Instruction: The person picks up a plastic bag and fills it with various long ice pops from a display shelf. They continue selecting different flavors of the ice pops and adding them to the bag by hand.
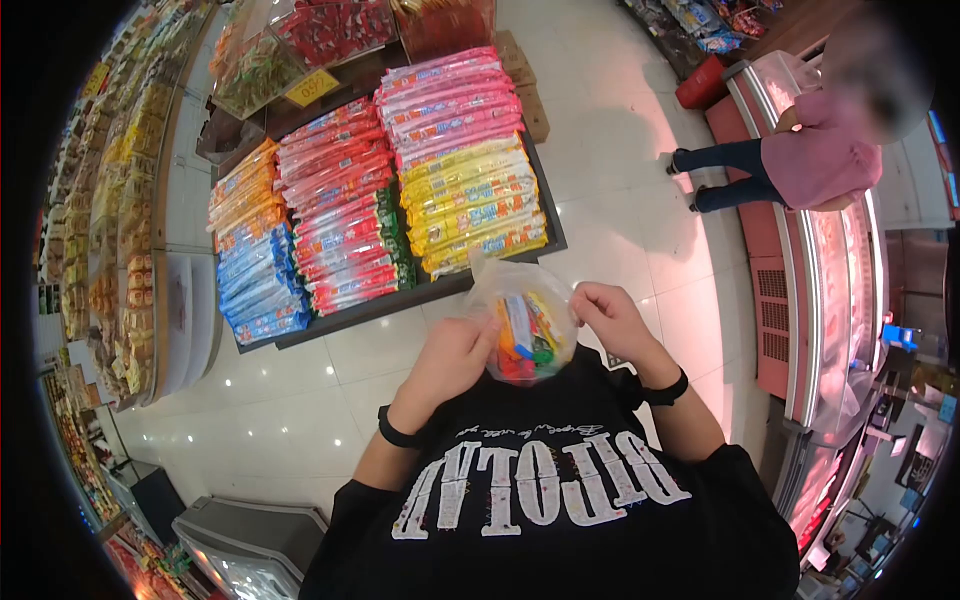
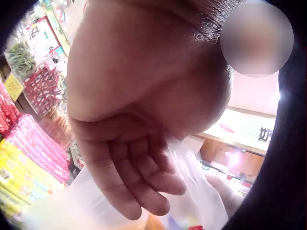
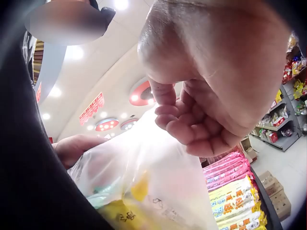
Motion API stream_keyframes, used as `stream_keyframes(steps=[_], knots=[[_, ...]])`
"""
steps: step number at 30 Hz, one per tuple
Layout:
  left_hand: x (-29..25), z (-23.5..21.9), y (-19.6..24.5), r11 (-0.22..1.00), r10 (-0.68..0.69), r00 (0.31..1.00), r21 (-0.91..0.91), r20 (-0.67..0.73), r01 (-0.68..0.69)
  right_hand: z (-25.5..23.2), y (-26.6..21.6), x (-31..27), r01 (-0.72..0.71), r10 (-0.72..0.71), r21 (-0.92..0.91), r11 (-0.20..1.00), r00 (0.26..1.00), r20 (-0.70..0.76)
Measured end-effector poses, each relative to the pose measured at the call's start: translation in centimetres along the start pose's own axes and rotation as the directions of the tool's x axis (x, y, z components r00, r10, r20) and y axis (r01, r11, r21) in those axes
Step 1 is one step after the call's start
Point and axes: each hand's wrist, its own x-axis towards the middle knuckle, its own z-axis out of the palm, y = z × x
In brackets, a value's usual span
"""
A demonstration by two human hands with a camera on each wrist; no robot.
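Observation:
A clear plastic bag [image 1: 480,290] with several colourful packets [image 1: 528,335] inside is held between both hands, in front of the black shirt. The left hand [image 1: 455,358] pinches the bag's left edge; in the left wrist view the fingers of this hand [image 2: 134,163] curl against the plastic [image 2: 192,191]. At the opposite edge, the right hand [image 1: 612,318] pinches the rim. The right wrist view shows this hand [image 3: 201,96] with thumb and curled fingers at the top of the bag [image 3: 163,177], yellow packets [image 3: 139,211] showing through below.
A low display [image 1: 440,290] holds rows of orange, blue, red, pink and yellow packets [image 1: 470,205] just beyond the bag. Shelves [image 1: 130,230] line the left side. A person in a pink top [image 1: 815,150] stands at the right by a refrigerated case [image 1: 790,290]. Cardboard boxes [image 1: 530,95] sit behind the display.

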Motion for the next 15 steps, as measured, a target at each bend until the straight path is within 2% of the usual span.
stream_keyframes(steps=[3, 5, 6, 9, 11, 12, 15], knots=[[1.9, -1.3, 1.3, 0.995, 0.075, 0.997, -0.066, 0.018, -0.073, -1.2, -0.5, 0.8, 0.044, -0.047, -0.066, 0.997, 0.998, -0.042], [3.0, -1.8, 1.8, 0.991, 0.108, 0.993, -0.09, 0.057, -0.102, -2.0, -0.4, 0.8, 0.047, -0.048, -0.007, 0.999, 0.994, -0.099], [3.4, -2.0, 2.4, 0.989, 0.125, 0.992, -0.085, 0.033, -0.122, -2.6, -0.6, 0.8, 0.037, -0.034, 0.014, 0.999, 0.991, -0.128], [4.3, -2.3, 3.6, 0.992, 0.123, 0.992, -0.025, -0.038, -0.124, -4.6, -1.5, 1.4, 0.073, -0.052, 0.089, 0.993, 0.975, -0.214], [5.3, -2.5, 3.5, 0.979, 0.158, 0.982, 0.147, -0.1, -0.142, -6.8, -1.1, 1.9, 0.114, -0.085, 0.095, 0.989, 0.96, -0.268], [5.9, -2.5, 3.6, 0.962, 0.178, 0.975, 0.23, -0.129, -0.145, -7.9, -1.1, 2.1, 0.121, -0.087, 0.11, 0.987, 0.958, -0.274], [7.8, -1.8, 5.0, 0.944, 0.222, 0.947, 0.294, -0.231, -0.149, -11.7, -0.5, 3.0, 0.05, -0.024, 0.103, 0.993, 0.97, -0.24]])
